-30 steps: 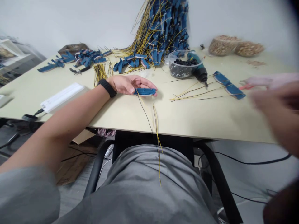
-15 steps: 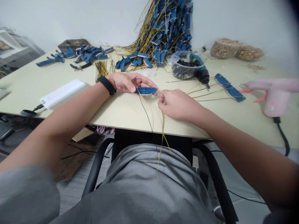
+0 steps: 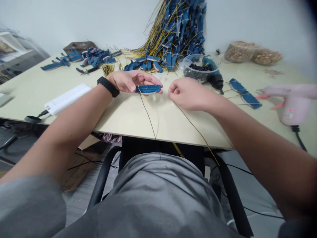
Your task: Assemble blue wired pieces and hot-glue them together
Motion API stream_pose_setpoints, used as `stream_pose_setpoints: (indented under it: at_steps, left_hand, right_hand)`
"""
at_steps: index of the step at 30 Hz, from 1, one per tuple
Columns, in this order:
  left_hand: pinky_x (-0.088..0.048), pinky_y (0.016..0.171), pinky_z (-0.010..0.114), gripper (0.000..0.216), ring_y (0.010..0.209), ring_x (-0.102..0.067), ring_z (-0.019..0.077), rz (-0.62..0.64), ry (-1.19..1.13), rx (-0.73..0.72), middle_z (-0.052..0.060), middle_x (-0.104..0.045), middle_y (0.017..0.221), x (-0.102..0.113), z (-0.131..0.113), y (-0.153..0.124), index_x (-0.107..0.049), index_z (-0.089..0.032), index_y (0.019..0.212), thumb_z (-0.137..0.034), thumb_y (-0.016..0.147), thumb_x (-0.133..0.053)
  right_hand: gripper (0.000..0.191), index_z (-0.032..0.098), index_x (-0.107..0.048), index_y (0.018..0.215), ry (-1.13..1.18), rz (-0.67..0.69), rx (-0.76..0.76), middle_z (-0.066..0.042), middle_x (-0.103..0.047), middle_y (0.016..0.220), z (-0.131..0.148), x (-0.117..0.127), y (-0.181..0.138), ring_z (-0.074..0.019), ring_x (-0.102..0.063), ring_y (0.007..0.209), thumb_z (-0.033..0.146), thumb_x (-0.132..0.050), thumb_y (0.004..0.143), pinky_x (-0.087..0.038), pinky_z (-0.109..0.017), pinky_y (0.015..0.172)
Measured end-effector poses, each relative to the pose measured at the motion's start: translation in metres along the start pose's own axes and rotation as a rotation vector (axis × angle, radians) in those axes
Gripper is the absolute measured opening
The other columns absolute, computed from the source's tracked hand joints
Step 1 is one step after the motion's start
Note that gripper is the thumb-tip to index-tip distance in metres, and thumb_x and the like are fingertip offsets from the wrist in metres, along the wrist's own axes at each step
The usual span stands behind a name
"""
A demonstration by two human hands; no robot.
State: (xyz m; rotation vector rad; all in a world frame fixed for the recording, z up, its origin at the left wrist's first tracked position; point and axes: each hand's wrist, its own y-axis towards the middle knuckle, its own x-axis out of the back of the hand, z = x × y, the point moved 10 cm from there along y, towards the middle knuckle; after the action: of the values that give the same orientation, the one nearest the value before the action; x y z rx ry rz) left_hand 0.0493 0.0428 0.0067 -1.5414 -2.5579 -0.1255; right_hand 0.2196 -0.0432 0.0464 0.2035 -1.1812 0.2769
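My left hand, with a black band on the wrist, grips a slim blue moulded part between thumb and fingers above the table. A thin yellow and black wire pair hangs from that part's near side toward my lap. Just to the right, my right hand is closed in a pinch on a thin wire, dark above and yellow at its lower end. That wire trails down past the table edge to the chair's armrest. The pinching fingertips are partly hidden. A small gap separates the two hands.
Blue parts with yellow wires are heaped at the back. A clear tub of black pieces stands by a drill. Wired blue parts and a pink glue gun lie right; pliers and a white box lie left.
Both hands have moved slightly up, the left one also a little leftward. The wire below my right hand has swung to the right, and a yellow strand now shows below the table edge.
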Motion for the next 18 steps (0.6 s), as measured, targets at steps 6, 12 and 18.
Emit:
stream_pose_setpoints:
  at_steps: [6,12,18]
  left_hand:
    - [-0.071,0.123,0.046,0.119,0.137,-0.092,0.0382,0.003,-0.022,-0.001,0.025,-0.096,0.150,0.010,0.005,0.002,-0.091,-0.010,0.154,-0.062,0.053,-0.126]
    - [-0.063,0.138,0.052,0.114,0.147,-0.089,0.0421,0.055,-0.027,-0.002,0.015,-0.099,0.143,0.005,0.016,0.014,-0.097,-0.023,0.148,-0.057,0.043,-0.128]
    - [-0.061,0.135,0.056,0.124,0.143,-0.087,0.0415,0.080,-0.029,0.011,0.013,-0.097,0.151,0.014,0.037,0.023,-0.095,-0.026,0.153,-0.058,0.039,-0.130]
  right_hand:
    - [0.032,0.025,-0.075,0.100,0.432,-0.315,-0.076,-0.005,-0.082,0.103,-0.007,0.071,-0.031,-0.0201,-0.070,0.088,0.015,-0.069,0.129,-0.052,-0.038,0.084]
    - [0.052,0.021,-0.067,0.084,0.903,-0.031,-0.093,-0.003,-0.077,0.089,-0.006,0.030,-0.015,-0.0156,-0.071,0.079,0.012,-0.062,0.134,-0.064,-0.032,0.086]
    - [0.045,0.024,-0.065,0.088,0.882,0.119,-0.137,-0.004,-0.077,0.092,0.000,-0.020,-0.002,-0.0157,-0.064,0.074,0.018,-0.068,0.132,-0.063,-0.030,0.079]
